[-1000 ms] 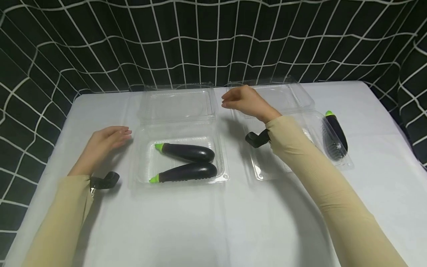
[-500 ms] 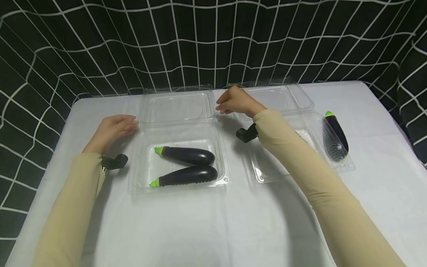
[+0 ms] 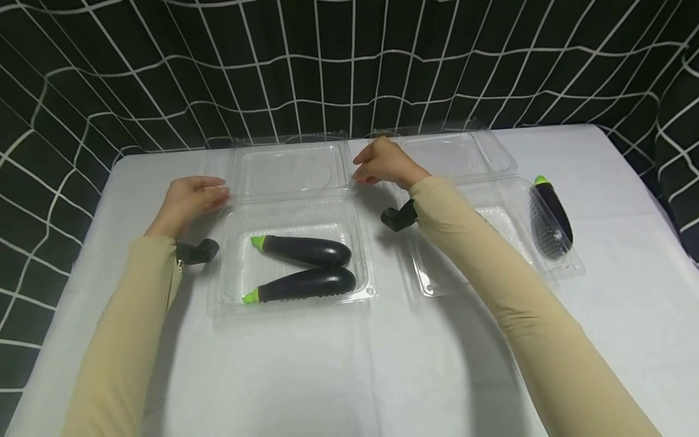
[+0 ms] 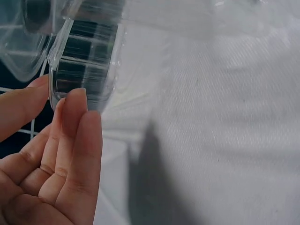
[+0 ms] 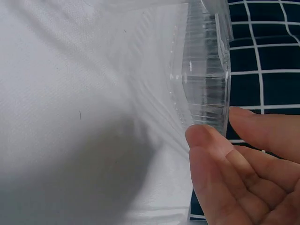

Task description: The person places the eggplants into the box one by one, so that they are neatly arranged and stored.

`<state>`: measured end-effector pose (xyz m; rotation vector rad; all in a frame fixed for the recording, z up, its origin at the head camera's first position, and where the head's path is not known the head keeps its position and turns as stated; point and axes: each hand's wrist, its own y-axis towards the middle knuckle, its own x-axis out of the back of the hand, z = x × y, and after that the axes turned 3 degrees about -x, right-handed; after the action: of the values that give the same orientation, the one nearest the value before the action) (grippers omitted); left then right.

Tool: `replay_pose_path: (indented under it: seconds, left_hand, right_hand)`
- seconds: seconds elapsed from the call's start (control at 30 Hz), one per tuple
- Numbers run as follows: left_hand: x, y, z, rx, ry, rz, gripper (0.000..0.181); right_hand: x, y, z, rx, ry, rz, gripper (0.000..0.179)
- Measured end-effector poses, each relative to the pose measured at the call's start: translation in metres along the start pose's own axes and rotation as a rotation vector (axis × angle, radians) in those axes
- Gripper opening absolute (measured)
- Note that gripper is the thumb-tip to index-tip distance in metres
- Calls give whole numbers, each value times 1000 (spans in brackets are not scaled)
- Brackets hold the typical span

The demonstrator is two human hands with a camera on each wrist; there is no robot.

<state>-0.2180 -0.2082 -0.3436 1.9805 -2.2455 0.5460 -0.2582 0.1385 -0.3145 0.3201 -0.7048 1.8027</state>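
A clear plastic clamshell container (image 3: 232, 291) lies with its lid (image 3: 251, 170) folded back. Inside its base are two eggplants, an upper one (image 3: 306, 250) and a lower one (image 3: 311, 285), both dark with green stem ends. My left hand (image 3: 188, 203) is at the container's left side by the hinge; thumb and fingertips (image 4: 77, 101) pinch the plastic edge. Over at the lid's right edge, my right hand (image 3: 390, 162) pinches the clear rim between thumb and fingertips (image 5: 199, 133).
Another clear clamshell container (image 3: 428, 285) lies to the right with its lid back, partly behind my right forearm. A third eggplant (image 3: 554, 209) lies on the white-covered table (image 3: 306, 370), partly seen through that container's side. A white net over dark cloth (image 3: 338, 73) rises behind.
My left hand has moved right and up to the container's edge. My right hand has moved slightly left to the lid's edge. The eggplants lie as before.
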Motion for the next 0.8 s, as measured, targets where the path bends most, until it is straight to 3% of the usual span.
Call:
replay_pose_path:
  seconds: [0.27, 0.4, 0.8]
  left_hand:
    - [0, 1, -3, 32, -61, 0, 49]
    - [1, -2, -4, 27, -23, -13, 49]
    - [0, -8, -7, -87, 16, -27, 41]
  right_hand:
    - [0, -2, 3, -32, 98, -3, 42]
    - [0, -3, 2, -32, 133, -9, 41]
    - [2, -8, 3, -12, 269, -27, 23]
